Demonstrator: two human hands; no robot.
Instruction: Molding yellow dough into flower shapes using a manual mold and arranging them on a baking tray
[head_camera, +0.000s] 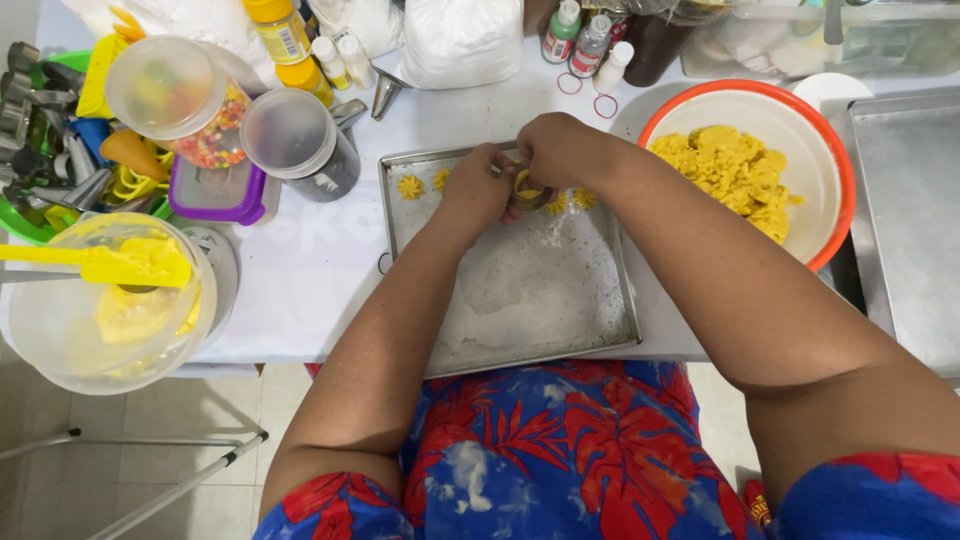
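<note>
Nearest to us, our lap shows a blue dress with red leaf print (560, 450), and both forearms run forward from it over the table edge. Just beyond sits a flour-dusted metal baking tray (530, 300) on the white table (310, 260). At its far edge our left hand (478, 185) and right hand (553, 150) meet, touching one another. Between them we hold a small metal tool with yellow dough (527, 190) at its tip; the fingers of both hands are closed around it, though we cannot tell exactly which fingers bear on it. Small piped yellow dough flowers (409, 187) lie in a row along the tray's far edge, some to the left of the hands and some to the right. To the right of the tray stands an orange-rimmed bowl (840, 150) holding a mound of yellow dough, and beyond that a second, bare metal tray (910, 220). To the left, near us, a clear tub (60, 330) holds a yellow spatula (120, 262) and yellow batter. Farther off on the left we note a jar of coloured sprinkles (190, 105), a dark lidded jar (300, 145) and a purple-rimmed box (215, 195). At the far edge stand small dropper bottles (590, 45) and a white bag (460, 40).
</note>
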